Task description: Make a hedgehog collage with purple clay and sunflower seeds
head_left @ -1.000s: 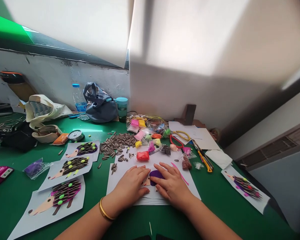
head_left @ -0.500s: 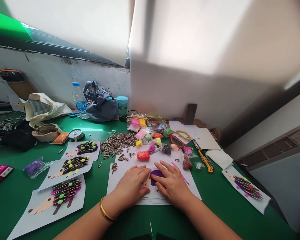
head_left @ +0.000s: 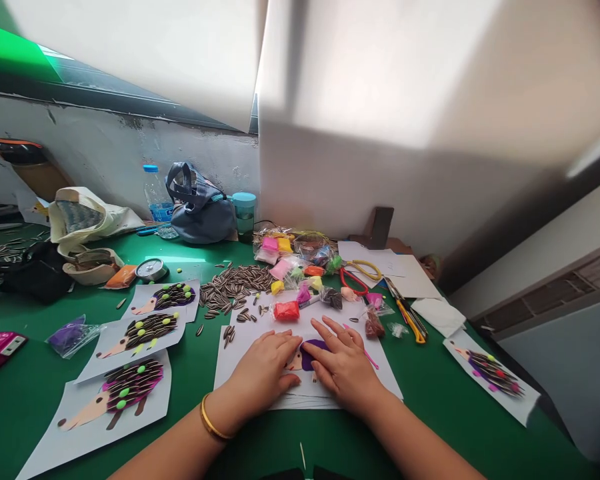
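On the white paper [head_left: 300, 399] in front of me lies a hedgehog picture with a flat purple clay body [head_left: 307, 360] and a peach clay face [head_left: 295, 363]. My left hand [head_left: 267, 363] rests on the paper at the face side, fingers stretched out, fingertips by the face. Over the purple body is my right hand [head_left: 345, 360], its fingers spread and its index finger touching the clay. Part of the body is hidden under that hand. A pink clay tool [head_left: 371, 360] lies on the paper just right of my right hand.
Sunflower seeds [head_left: 240, 287] are heaped behind the paper, beside a red clay packet [head_left: 286, 311] and other bagged clay. Finished hedgehog pictures [head_left: 135, 393] lie left, another hedgehog picture [head_left: 495, 377] right. Scissors [head_left: 357, 277] and a yellow utility knife [head_left: 413, 320] lie back right.
My right hand's fingers have lifted and shifted slightly over the purple body. My left hand stays in nearly the same place.
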A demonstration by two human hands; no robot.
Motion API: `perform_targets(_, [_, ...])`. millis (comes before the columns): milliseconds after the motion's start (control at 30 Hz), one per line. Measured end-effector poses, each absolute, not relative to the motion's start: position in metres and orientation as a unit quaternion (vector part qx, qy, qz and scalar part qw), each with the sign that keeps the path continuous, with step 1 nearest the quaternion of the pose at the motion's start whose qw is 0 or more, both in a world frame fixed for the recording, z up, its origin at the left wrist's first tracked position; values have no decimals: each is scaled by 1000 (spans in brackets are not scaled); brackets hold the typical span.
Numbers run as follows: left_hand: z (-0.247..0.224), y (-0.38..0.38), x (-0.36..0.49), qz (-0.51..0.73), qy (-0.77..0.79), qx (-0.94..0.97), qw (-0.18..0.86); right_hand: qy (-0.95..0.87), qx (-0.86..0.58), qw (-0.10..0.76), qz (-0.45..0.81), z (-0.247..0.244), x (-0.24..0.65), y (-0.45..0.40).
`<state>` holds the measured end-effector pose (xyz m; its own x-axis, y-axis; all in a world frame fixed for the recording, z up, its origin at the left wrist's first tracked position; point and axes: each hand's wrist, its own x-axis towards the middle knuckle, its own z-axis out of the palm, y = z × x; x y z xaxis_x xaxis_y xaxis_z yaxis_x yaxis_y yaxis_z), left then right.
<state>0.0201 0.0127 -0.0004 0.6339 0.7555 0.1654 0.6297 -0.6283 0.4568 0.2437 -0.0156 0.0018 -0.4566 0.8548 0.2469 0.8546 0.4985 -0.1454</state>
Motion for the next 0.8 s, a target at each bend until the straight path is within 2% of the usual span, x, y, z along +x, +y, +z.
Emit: perform_targets(800, [2,12,21,165,395,888,166,-846,-515,134,21,1,242,-14])
